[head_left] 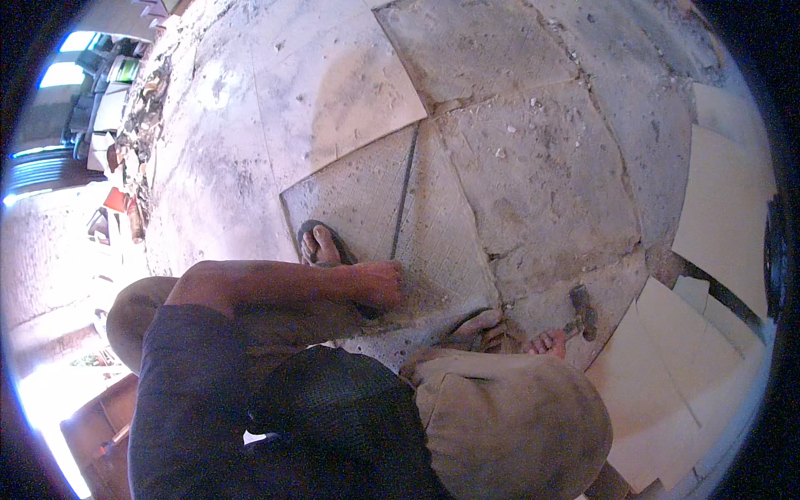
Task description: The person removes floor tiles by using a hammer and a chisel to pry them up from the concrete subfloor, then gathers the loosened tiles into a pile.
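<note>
My left hand [381, 285] is a closed fist low over the floor, just right of my left foot [322, 247] in a dark sandal. A long, thin dark bar [406, 190] runs from this fist to the corner of a large pale tile [367, 104]; its lower end is hidden in my fingers. Beyond my right knee, my right hand [547, 342] is wrapped around the handle of a hammer [583, 313]. The hammer's dark head is close above the dusty floor. My other foot [477, 330] rests between the two hands.
Rough, ridged bedding [446, 225] lies around the bar, with cracked, dusty slabs [546, 167] to its right. Pale tiles [671, 367] are stacked or spread at the right, with more tile pieces [725, 208] behind. Assorted clutter [125, 175] lines the left side.
</note>
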Demonstrator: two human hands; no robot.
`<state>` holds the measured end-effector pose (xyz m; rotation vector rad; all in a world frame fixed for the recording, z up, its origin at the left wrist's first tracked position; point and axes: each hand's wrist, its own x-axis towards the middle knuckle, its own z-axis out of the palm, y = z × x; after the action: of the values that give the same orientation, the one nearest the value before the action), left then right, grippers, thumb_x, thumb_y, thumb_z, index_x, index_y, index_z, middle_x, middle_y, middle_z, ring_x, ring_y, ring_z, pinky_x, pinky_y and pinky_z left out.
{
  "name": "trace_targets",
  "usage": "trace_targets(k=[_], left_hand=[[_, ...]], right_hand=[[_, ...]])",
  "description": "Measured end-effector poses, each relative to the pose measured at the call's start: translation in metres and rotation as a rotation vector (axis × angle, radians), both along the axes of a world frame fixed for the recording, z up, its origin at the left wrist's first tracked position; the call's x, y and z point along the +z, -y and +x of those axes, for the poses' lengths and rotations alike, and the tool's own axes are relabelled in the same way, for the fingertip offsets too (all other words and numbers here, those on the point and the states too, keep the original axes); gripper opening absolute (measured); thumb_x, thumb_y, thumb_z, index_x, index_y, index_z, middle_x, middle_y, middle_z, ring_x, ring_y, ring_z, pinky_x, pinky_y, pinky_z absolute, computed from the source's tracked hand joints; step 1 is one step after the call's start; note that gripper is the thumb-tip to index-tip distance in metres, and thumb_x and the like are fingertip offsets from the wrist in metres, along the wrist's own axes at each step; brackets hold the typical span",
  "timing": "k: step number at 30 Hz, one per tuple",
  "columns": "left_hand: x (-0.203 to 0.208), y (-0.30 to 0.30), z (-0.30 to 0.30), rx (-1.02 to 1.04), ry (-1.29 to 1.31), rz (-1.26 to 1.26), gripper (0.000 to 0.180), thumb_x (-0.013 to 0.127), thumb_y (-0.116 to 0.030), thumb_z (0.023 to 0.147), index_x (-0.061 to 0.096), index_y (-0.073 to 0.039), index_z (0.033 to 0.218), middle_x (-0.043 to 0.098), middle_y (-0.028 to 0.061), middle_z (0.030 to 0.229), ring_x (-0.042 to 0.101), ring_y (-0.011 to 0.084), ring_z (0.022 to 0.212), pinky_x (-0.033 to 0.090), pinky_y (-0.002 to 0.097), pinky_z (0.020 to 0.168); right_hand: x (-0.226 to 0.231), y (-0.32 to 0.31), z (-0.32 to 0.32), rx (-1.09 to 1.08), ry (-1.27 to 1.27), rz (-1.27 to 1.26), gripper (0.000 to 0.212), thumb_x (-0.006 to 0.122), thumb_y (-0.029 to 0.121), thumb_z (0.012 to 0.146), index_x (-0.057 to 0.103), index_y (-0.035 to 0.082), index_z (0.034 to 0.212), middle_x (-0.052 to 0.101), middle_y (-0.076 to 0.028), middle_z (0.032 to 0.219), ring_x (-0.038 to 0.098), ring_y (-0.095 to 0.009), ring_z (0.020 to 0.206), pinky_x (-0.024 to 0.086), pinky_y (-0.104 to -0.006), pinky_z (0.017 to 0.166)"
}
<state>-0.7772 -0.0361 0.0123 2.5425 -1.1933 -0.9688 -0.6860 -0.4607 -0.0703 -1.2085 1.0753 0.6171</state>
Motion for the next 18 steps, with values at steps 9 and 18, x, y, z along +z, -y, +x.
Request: trace_targets(k=[9,18], left_hand=[[-0.020,-0.014,-0.020,0.115,0.080,-0.057,0.026,0.055,-0.022,0.078,0.056,-0.010,0.101,0.059,0.0084,0.094,0.055,0.0255,0.097,0.041,0.0400,0.084],[0.039,-0.032,-0.035,0.549,0.191,0.169,0.078,0.062,-0.032,0.076,0.023,-0.017,0.142,0.014,0.0148,0.149,0.009,0.0309,0.139,0.007,0.0529,0.111]], right_hand=[[-0.035,0.010,-0.007,-0.091,0.022,0.017,0.039,0.061,0.032,0.080,0.050,0.010,0.109,0.048,-0.014,0.110,0.052,-0.029,0.090,0.049,-0.0419,0.066],[-0.075,0.059,-0.016,0.050,0.105,-0.047,0.030,0.058,0.029,0.084,0.051,0.008,0.105,0.051,-0.008,0.097,0.055,-0.024,0.088,0.050,-0.0391,0.066]])
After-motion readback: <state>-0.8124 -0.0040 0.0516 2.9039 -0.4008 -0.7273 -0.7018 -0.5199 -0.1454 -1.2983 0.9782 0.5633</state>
